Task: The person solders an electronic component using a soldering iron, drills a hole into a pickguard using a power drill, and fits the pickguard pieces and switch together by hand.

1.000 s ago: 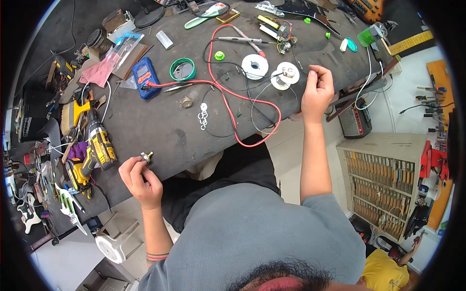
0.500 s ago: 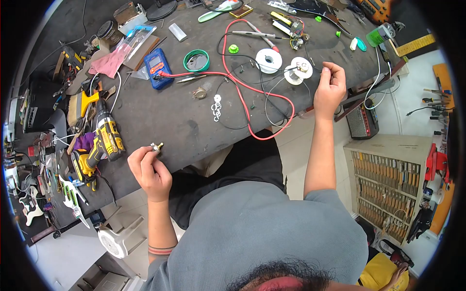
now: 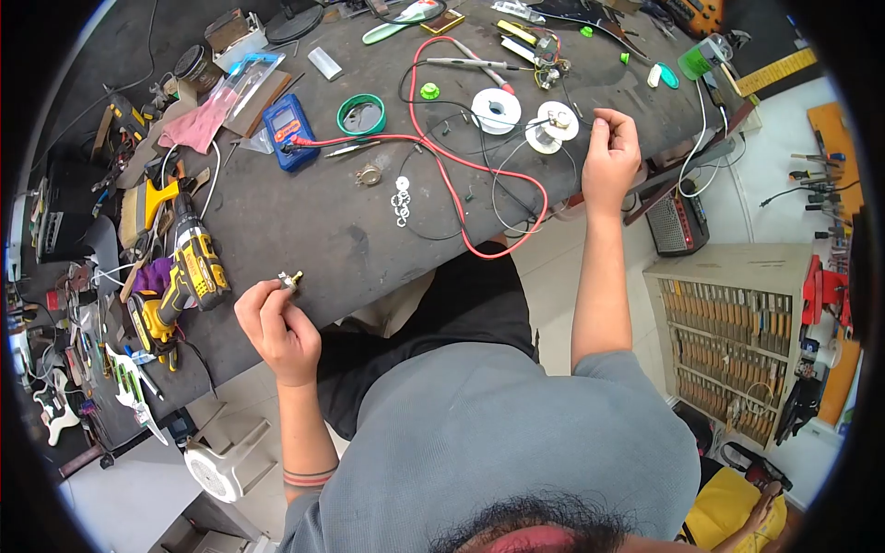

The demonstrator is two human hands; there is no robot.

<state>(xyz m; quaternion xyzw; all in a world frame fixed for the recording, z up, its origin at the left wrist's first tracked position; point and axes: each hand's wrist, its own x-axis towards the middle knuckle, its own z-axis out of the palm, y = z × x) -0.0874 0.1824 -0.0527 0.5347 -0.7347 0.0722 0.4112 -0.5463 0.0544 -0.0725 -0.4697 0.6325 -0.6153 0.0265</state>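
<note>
In the head view my left hand [image 3: 279,334] is closed in a pinch around a small potentiometer [image 3: 291,280] with a brass-coloured shaft, above the bench's front edge. My right hand [image 3: 610,164] is raised at the bench's right side, fingers curled together; whatever may be in them is too small to make out. Just left of it lie two white spools [image 3: 551,127], one with wire. On the bench between my hands are a second round potentiometer [image 3: 369,175], a cluster of washers and nuts [image 3: 402,205], and a red test lead [image 3: 444,175].
A blue multimeter [image 3: 289,132] and a green-rimmed round tin [image 3: 360,114] stand mid-bench. To the left lies a yellow cordless drill [image 3: 195,263] among clutter. Wired electronics [image 3: 548,69] sit at the back. A cabinet of files [image 3: 728,341] stands on the right; another person in yellow [image 3: 737,511] is at lower right.
The view has shifted slightly, so the bench items appear a little further left and up. Both hands keep nearly the same pose, the left still pinching the potentiometer.
</note>
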